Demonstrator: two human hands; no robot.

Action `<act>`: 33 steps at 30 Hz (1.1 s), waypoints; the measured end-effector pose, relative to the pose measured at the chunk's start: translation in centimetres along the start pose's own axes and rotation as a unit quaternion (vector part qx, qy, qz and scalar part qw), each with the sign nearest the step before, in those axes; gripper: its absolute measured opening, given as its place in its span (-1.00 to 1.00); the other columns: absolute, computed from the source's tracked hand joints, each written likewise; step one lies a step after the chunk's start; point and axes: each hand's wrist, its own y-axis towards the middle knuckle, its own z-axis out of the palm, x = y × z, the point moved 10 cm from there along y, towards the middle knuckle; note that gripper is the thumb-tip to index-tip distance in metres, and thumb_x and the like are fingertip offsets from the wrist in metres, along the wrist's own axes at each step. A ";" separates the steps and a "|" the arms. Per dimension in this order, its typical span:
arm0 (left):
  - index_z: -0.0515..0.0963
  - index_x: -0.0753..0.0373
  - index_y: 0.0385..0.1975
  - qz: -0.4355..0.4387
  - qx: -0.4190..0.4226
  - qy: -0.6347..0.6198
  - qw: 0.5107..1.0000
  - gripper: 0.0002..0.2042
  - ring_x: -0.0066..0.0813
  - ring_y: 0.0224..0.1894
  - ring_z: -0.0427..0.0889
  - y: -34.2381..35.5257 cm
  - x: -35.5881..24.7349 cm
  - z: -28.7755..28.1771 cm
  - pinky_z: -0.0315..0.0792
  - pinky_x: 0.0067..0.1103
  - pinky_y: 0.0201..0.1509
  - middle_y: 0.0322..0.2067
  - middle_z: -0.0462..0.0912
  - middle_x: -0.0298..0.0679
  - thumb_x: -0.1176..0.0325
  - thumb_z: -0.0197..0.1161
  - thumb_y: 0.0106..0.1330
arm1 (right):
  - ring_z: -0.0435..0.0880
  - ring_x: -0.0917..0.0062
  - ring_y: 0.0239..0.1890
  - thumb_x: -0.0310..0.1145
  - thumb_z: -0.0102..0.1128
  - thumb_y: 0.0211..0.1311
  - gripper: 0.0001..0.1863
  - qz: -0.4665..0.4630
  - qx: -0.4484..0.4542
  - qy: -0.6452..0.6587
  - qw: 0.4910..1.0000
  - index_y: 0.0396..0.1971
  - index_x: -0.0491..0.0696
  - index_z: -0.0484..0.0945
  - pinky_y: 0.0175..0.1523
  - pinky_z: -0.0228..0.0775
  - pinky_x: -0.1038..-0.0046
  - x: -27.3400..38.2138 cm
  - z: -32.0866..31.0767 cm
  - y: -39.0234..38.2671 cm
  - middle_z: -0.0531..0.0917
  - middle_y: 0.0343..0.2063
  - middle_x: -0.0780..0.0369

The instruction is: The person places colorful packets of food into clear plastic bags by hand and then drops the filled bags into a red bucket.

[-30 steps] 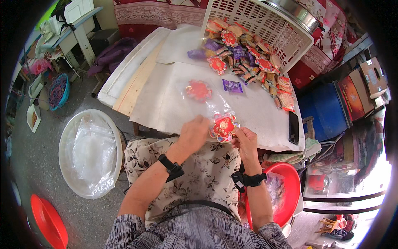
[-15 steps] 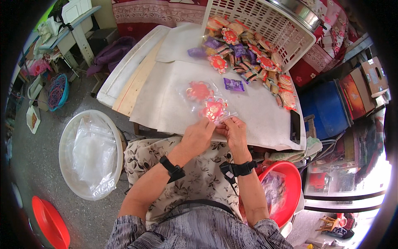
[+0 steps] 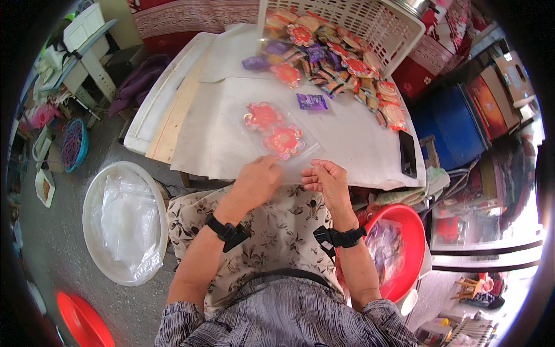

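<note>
The clear bag [image 3: 305, 152] with two red flowers lies just ahead of the fingers.
From the small purple packet [image 3: 312, 102], the bag is on the near left, flat on the white table [image 3: 364, 150]. Inside, the far flower [image 3: 263, 117] and the near flower [image 3: 282, 141] make a slanting row; its long way runs from far left to near right. Both hands are on the near side of the packet. The left hand [image 3: 256, 182], to the near left of it, is closer to the flowers. Its fingers are bent and blurry by the bag's near edge; I cannot tell if they pinch it. The right hand [image 3: 328, 182] is straight near from the packet, a bit right. Its fingers curl loosely, not closed up, and I see nothing in them.
</note>
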 end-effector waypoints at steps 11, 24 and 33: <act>0.49 0.35 -0.45 -0.012 0.043 -0.197 0.979 -0.99 -0.21 -0.51 0.44 0.6 -1.0 0.3 0.33 -0.47 -0.42 -0.55 0.43 -0.17 0.59 0.15 0.17 | 0.69 0.46 -0.41 -0.07 0.14 0.30 -0.52 0.021 0.005 0.045 0.999 -0.19 -0.29 0.50 -0.33 0.55 0.52 -1.1 0.1 -3.4 0.65 -0.38 0.07; 0.54 0.37 -0.44 0.005 0.065 -0.334 0.940 -0.99 -0.59 -0.52 0.38 1.1 -5.4 0.5 0.25 -0.66 -0.45 -0.52 0.50 -0.32 0.57 0.22 0.17 | 0.60 0.70 -0.42 -0.39 0.21 0.25 -0.79 -0.054 -0.024 0.184 0.981 -0.26 -0.24 0.62 -0.37 0.43 0.62 -2.6 -4.3 -5.0 0.67 -0.42 0.29; 0.54 0.39 -0.44 -0.109 -0.063 -0.140 0.982 -0.89 -0.62 -0.56 0.31 0.8 1.6 -1.1 0.21 -0.64 -0.49 -0.55 0.46 -0.31 0.47 0.23 0.26 | 0.64 0.65 -0.38 -0.38 0.25 0.21 -0.84 -0.098 -0.175 0.107 0.974 -0.33 -0.17 0.67 -0.26 0.45 0.58 -3.3 -22.0 -14.6 0.68 -0.42 0.30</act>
